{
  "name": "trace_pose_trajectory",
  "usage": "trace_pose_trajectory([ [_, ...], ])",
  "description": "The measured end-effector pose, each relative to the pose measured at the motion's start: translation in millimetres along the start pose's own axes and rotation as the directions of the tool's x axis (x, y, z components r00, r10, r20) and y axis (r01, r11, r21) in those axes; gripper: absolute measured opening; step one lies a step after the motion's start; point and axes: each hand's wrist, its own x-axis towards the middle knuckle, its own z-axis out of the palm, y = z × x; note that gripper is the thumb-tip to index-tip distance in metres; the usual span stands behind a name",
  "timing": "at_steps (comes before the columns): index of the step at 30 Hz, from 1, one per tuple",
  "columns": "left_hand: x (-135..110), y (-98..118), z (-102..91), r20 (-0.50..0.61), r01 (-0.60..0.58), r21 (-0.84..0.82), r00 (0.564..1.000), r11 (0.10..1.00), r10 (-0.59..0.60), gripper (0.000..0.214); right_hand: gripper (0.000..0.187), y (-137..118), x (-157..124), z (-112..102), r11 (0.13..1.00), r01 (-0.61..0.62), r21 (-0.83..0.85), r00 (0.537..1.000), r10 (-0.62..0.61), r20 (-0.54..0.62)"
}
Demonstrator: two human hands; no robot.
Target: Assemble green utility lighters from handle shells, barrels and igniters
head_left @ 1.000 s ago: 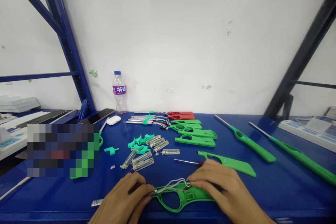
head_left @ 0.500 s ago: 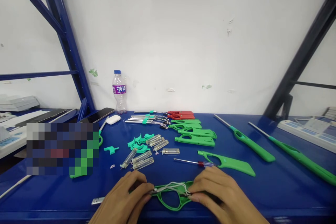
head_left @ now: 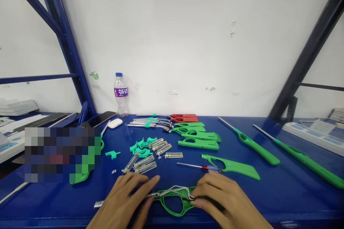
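Observation:
The green lighter casing half (head_left: 173, 214) lies in front of me with its inside up, white wires (head_left: 178, 188) running over its trigger loop. A metal lighter tube (head_left: 153, 195) sits at its left end. My left hand (head_left: 126, 200) is over that tube, index finger raised and apart from the thumb; its other fingers are partly hidden. My right hand (head_left: 220, 196) grips the casing's right end, fingertips pinched by the wire ends. What lies under those fingers is hidden. The tube's silver tip (head_left: 98, 204) pokes out left of my left hand.
Ahead lie clear fuel tanks (head_left: 145, 161), teal triggers (head_left: 141, 147), metal tubes (head_left: 142, 124), green casing halves (head_left: 199, 144) and red casings (head_left: 185, 118). A screwdriver (head_left: 208, 167) lies near my right hand. Finished-looking lighters (head_left: 258, 148) lie right. A bottle (head_left: 122, 96) stands at the wall.
My left index finger has lifted off the metal tube, away from the thumb, and the hand has shifted slightly left. My right hand stays on the casing.

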Motion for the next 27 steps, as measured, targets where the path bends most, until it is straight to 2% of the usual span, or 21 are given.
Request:
trace_pose_trajectory([
  [3, 22, -20, -8.9, -0.035, 0.055, -0.018, 0.998, 0.998, -0.056, 0.034, 0.021, 0, -1, 1, 1.0, 0.004, -0.006, 1.0, -0.004, 0.003],
  [4, 33, -29, -11.2, 0.052, 0.113, -0.019, 0.992, 0.993, -0.112, 0.034, 0.022, 0, -1, 1, 1.0, 0.006, -0.009, 1.0, -0.006, 0.001],
  [6, 53, -44, -13.7, 0.132, 0.159, 0.008, 0.978, 0.987, -0.159, 0.035, 0.025, -1, -1, 1, 1.0, 0.007, -0.018, 1.0, -0.007, -0.006],
  [10, 77, -58, -11.4, 0.223, 0.197, 0.042, 0.954, 0.979, -0.202, 0.025, 0.031, -2, 1, -1, 0.999, 0.012, -0.044, 1.0, -0.012, -0.004],
  [15, 79, -52, -5.9, 0.28, 0.217, 0.092, 0.931, 0.972, -0.234, 0.025, 0.031, -2, 3, -3, 0.999, 0.026, -0.046, 1.0, -0.027, -0.015],
  [20, 78, -54, -3.0, 0.286, 0.21, 0.112, 0.929, 0.971, -0.234, 0.027, 0.032, -3, 4, -3, 0.999, 0.019, -0.049, 1.0, -0.019, -0.013],
  [23, 80, -53, -3.1, 0.262, 0.202, 0.113, 0.939, 0.973, -0.225, 0.027, 0.031, -3, 4, -4, 0.999, -0.003, -0.045, 1.0, 0.003, 0.004],
  [27, 79, -45, -12.7, 0.168, 0.201, 0.116, 0.961, 0.973, -0.219, 0.025, 0.026, -2, 3, -4, 0.999, -0.022, -0.025, 0.999, 0.023, 0.032],
])
